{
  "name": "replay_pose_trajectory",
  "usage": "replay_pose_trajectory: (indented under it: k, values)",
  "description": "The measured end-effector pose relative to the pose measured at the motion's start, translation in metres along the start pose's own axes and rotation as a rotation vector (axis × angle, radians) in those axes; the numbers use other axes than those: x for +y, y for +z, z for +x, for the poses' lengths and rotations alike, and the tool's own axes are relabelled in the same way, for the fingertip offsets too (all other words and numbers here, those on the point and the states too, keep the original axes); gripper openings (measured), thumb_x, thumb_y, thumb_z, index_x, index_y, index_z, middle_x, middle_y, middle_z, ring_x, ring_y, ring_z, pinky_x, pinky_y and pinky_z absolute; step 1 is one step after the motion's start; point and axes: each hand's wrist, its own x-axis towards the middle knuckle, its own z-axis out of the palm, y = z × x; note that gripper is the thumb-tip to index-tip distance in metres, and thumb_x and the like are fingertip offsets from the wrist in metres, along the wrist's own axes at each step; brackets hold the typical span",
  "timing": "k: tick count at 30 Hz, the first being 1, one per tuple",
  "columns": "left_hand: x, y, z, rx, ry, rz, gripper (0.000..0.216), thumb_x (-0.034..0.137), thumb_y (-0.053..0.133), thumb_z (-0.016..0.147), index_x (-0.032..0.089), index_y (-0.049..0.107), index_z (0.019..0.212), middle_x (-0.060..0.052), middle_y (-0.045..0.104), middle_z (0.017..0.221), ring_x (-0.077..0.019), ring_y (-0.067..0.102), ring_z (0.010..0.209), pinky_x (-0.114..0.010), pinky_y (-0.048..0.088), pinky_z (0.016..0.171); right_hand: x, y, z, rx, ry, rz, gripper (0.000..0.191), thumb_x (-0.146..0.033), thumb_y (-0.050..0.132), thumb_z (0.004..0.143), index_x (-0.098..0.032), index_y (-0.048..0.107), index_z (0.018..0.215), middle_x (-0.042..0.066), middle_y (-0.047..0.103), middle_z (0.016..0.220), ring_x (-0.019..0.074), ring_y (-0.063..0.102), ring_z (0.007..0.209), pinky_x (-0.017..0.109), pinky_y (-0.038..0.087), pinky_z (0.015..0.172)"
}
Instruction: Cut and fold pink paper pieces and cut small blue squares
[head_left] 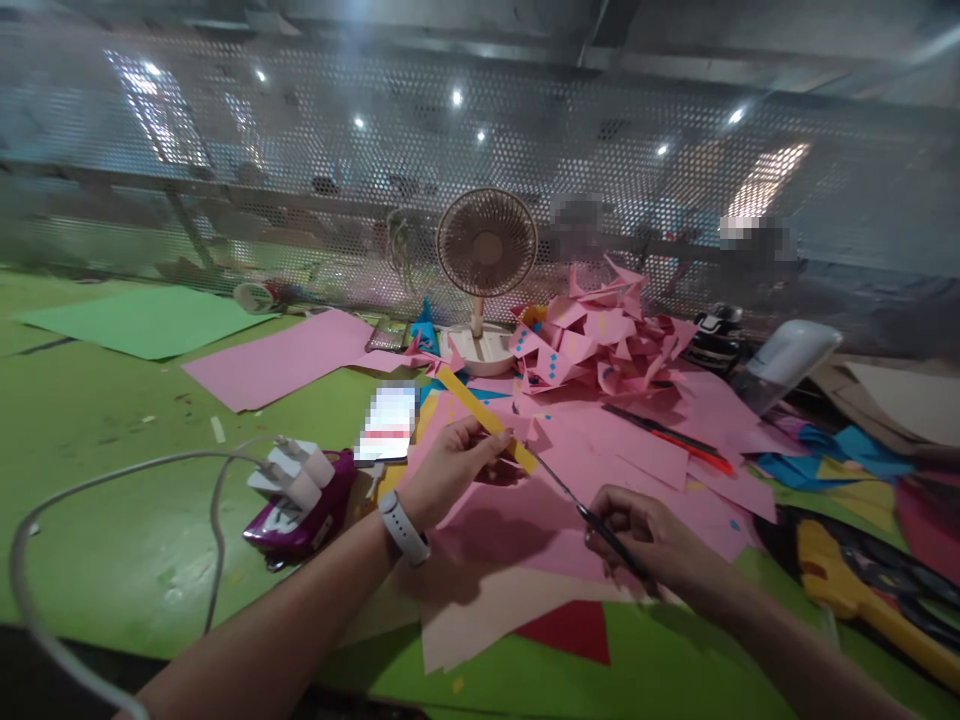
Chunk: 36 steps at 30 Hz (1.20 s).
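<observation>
My left hand (459,465), with a white band on its wrist, pinches a yellow paper strip (469,402). The strip slants up and left past my fingers, and its short lower end sticks out on the right. In my right hand (637,535) is a pair of dark-handled scissors (576,507). Their thin metal blades point up and left, with the tips close to the strip's lower end; whether they touch it I cannot tell. Pink paper sheets (495,525) lie beneath both hands.
Behind stand a small fan (487,245) and a heap of pink paper scraps (600,345). A phone (387,425) and white chargers (292,475) on a purple case lie left. A red-and-black cutter (671,440) and a yellow-handled tool (832,575) lie right.
</observation>
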Motion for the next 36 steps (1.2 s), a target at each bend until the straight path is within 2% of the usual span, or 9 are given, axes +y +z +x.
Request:
replay_pose_trajectory:
  k: [2,5,8,14,21,27,29,33,36]
  values:
    - [-0.001,-0.002,0.001,0.015,-0.016,-0.014,0.019,0.031,0.063,0.079,0.014,0.057,0.077,-0.002,0.067,0.066,-0.0160,0.068,0.062,-0.026,0.054,0.061,-0.003,-0.003,0.000,0.053,-0.006,0.006,0.035,-0.043,0.071,0.065,-0.018,0.049,0.075,-0.006,0.053,0.056,0.0048,0.043,0.040,0.016,0.030,0.035]
    - [-0.001,-0.001,-0.001,-0.051,-0.071,0.008,0.022,0.035,0.062,0.080,0.013,0.059,0.077,-0.005,0.069,0.069,-0.0167,0.068,0.066,-0.026,0.054,0.061,-0.007,-0.004,0.001,0.108,-0.024,0.054,0.037,-0.047,0.070,0.064,-0.018,0.050,0.077,-0.004,0.056,0.059,0.0059,0.045,0.042,0.017,0.030,0.036]
    - [-0.002,0.001,-0.003,-0.127,-0.121,0.009,0.028,0.041,0.057,0.082,0.013,0.060,0.080,-0.010,0.070,0.078,-0.0185,0.068,0.071,-0.029,0.054,0.062,-0.006,-0.003,0.002,0.073,-0.032,0.094,0.038,-0.046,0.072,0.062,-0.018,0.050,0.077,-0.004,0.056,0.060,0.0082,0.051,0.050,0.017,0.033,0.040]
    - [-0.002,-0.001,-0.001,-0.101,-0.079,-0.077,0.028,0.040,0.054,0.084,0.014,0.062,0.087,-0.012,0.069,0.091,-0.0233,0.066,0.087,-0.035,0.054,0.070,-0.003,-0.004,0.001,0.042,-0.012,0.054,0.040,-0.050,0.069,0.066,-0.017,0.049,0.076,-0.003,0.054,0.058,0.0070,0.048,0.046,0.017,0.030,0.038]
    - [0.012,-0.010,0.009,0.159,0.190,-0.206,0.024,0.038,0.056,0.082,0.015,0.059,0.082,-0.006,0.069,0.081,-0.0188,0.065,0.077,-0.034,0.053,0.069,-0.011,-0.009,-0.002,0.034,-0.033,0.101,0.040,-0.051,0.067,0.068,-0.017,0.049,0.079,-0.004,0.055,0.055,0.0042,0.042,0.039,0.015,0.029,0.034]
    - [0.019,-0.013,0.011,0.338,0.345,-0.254,0.019,0.036,0.065,0.076,0.018,0.059,0.079,0.003,0.067,0.072,-0.0130,0.065,0.068,-0.028,0.054,0.064,-0.016,-0.008,-0.004,0.050,-0.010,0.164,0.047,-0.058,0.068,0.062,-0.018,0.045,0.077,-0.004,0.057,0.051,0.0014,0.032,0.028,0.016,0.022,0.029]
    - [0.018,-0.011,0.010,0.323,0.309,-0.217,0.019,0.037,0.065,0.075,0.019,0.059,0.078,0.003,0.067,0.073,-0.0136,0.065,0.070,-0.028,0.054,0.066,-0.016,-0.007,-0.004,0.024,-0.007,0.159,0.046,-0.056,0.067,0.063,-0.018,0.046,0.078,-0.004,0.057,0.052,0.0020,0.035,0.031,0.015,0.023,0.031]
    - [0.011,-0.003,0.006,0.191,0.121,-0.087,0.023,0.039,0.064,0.076,0.018,0.058,0.082,-0.001,0.069,0.080,-0.0184,0.066,0.076,-0.033,0.054,0.070,-0.011,-0.005,-0.003,-0.039,0.015,0.099,0.038,-0.048,0.067,0.068,-0.018,0.047,0.079,-0.004,0.057,0.055,0.0039,0.042,0.037,0.015,0.028,0.035]
    - [0.006,0.002,0.003,0.115,0.066,-0.043,0.024,0.040,0.062,0.078,0.018,0.058,0.085,-0.003,0.068,0.084,-0.0189,0.066,0.078,-0.032,0.055,0.069,-0.008,-0.003,-0.004,-0.062,0.023,0.079,0.035,-0.044,0.069,0.068,-0.018,0.047,0.079,-0.006,0.055,0.057,0.0038,0.043,0.039,0.016,0.031,0.037]
